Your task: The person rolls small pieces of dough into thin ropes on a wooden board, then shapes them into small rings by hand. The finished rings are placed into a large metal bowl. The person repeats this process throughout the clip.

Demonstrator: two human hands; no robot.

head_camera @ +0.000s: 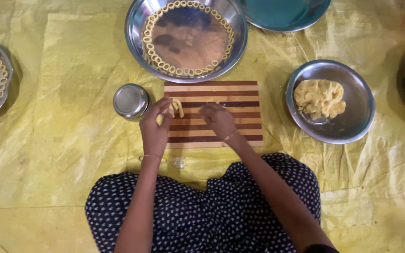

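The left hand (155, 122) is pinching a small strip of dough (177, 107) over the left edge of the striped cutting board (240, 93), beside a small steel cup (131, 101). The right hand (218, 119) is pressing down on the board, fingers curled; whether it is grasping anything, I cannot tell.

Both bare forearms reaching up from six o'clock toward the centre of the view, converging slightly. Left hand (156, 125) at about nine o'clock of the right, palm turned inward, fingers curled, thumb and fingertips pinched together at the top; thin bangle at the wrist. Right hand (218, 120) palm down, knuckles up, fingers bent and pressed low, a bangle at the wrist too. Hands close together but apart. Right elbow out toward five o'clock.
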